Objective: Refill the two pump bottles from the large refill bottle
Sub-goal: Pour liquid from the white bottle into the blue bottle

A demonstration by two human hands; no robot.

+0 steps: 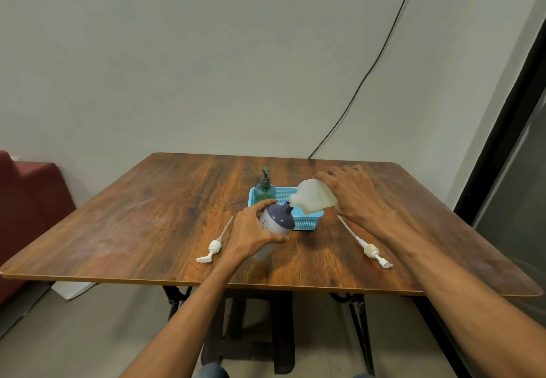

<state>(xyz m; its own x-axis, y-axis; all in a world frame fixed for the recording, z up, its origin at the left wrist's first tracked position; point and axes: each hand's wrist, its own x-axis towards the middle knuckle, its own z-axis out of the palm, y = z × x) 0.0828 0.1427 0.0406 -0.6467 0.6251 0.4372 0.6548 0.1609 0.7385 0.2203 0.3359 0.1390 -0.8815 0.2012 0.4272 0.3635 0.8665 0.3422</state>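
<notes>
Tilting refill bottle (313,198) in right hand (353,196) — spout apparently touching purple-topped bottle (277,219), left hand (251,230) fingers wrapped.

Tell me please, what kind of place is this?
Probably a plain indoor room, home or small workspace; I cannot tell which. A wooden table on black metal legs stands against a bare wall with a loose cable, and a red seat is beside it.

Prob plain room in a home: wood table (177,200) w/ iron legs, red sofa (26,188), bare wall
</notes>
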